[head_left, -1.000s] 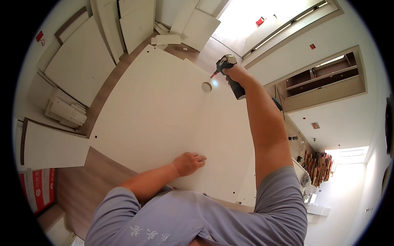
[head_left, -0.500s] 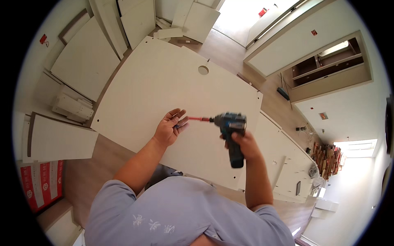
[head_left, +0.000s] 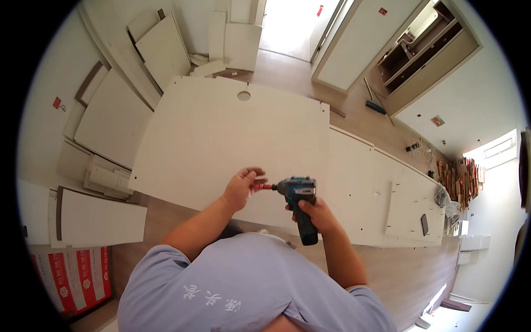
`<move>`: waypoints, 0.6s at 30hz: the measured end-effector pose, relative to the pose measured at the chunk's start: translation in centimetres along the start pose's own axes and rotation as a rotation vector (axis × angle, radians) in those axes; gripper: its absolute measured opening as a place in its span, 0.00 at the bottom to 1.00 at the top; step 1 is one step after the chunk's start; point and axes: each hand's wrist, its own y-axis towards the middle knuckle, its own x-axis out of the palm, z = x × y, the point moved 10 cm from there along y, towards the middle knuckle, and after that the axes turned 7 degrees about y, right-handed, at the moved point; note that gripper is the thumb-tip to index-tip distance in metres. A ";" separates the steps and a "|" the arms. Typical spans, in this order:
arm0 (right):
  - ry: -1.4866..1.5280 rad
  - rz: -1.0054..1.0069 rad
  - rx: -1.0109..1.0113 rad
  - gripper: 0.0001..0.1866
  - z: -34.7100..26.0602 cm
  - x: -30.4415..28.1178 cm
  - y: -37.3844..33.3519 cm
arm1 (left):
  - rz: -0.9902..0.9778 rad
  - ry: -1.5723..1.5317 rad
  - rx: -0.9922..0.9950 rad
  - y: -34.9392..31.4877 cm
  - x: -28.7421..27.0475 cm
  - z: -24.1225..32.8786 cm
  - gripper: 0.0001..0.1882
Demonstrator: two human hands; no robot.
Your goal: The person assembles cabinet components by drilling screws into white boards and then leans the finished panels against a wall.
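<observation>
1. Far left: red-and-white striped cartons (head_left: 83, 279) on the floor, below a white panel (head_left: 105, 221) standing on edge.
2. Next: large white panel (head_left: 113, 122) leaning on the wall; stack of white strips (head_left: 109, 177) just below it.
3. Middle: big white board (head_left: 204, 133) lying flat, round cutout (head_left: 244, 96) near its far edge, small dark holes near its far-left, near-left and far-right corners. Near edge partly hidden by the person.
4. Left hand (head_left: 239, 189) over near part of white board, left of the driver. Fingers loosely curled, partly open, at front end of the red bit (head_left: 264, 187). Blurred; can't tell if it grips the bit or has anything small in it.
5. Cordless driver (head_left: 300, 191) over near-right part of white board, raised, bit pointing left, battery end toward the near edge.
6. Right hand (head_left: 321, 214) closed round the driver's handle, firm hold.
7. Right of white board: second white board (head_left: 357, 177), running off its right edge. Broom (head_left: 375, 107) on floor beyond its far edge.
8. Second board's right end: smaller white panel (head_left: 406, 207) with dark pegs, dark rectangular slab (head_left: 425, 224) near its right edge.
9. Far right: crumpled clear plastic bag (head_left: 443, 197) by that end; bundle of wood strips (head_left: 460, 180) beyond.
</observation>
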 end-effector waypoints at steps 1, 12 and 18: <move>-0.017 0.010 -0.013 0.18 0.2 0.2 -0.2 | -0.047 0.185 0.031 -0.1 0.3 0.1 0.14; -0.253 0.130 0.022 0.14 3.9 10.7 5.3 | 0.138 1.713 0.762 -9.6 -13.4 13.8 0.25; -0.465 -0.033 0.011 0.12 4.3 25.9 11.8 | 0.858 1.179 0.331 -18.6 -44.3 27.7 0.20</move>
